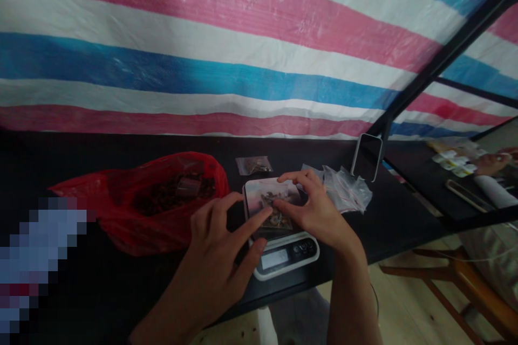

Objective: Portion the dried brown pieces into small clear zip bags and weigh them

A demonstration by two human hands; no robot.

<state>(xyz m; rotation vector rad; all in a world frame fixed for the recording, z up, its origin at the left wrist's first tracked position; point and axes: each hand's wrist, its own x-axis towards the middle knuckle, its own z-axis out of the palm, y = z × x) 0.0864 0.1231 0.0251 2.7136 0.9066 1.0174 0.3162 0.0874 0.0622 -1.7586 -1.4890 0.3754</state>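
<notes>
A small clear zip bag (279, 222) with brown dried pieces in it lies on the kitchen scale (286, 275). My left hand (224, 248) is at the scale's left side, its index fingertip on the bag and its thumb apart near the display. From the right, my right hand (313, 206) reaches over the platform. Its thumb touches the bag, while the other fingers spread above the far right corner. Neither hand is closed around anything. The digits on the display are too blurred to read.
To the left is a red plastic bag (121, 226) of dark brown pieces with a small clear scoop or box (188, 187). Behind the scale lies another filled zip bag (254, 165). Loose clear bags (343, 188) and a propped phone (367, 156) are right. Another person's hand (491, 163) shows far right.
</notes>
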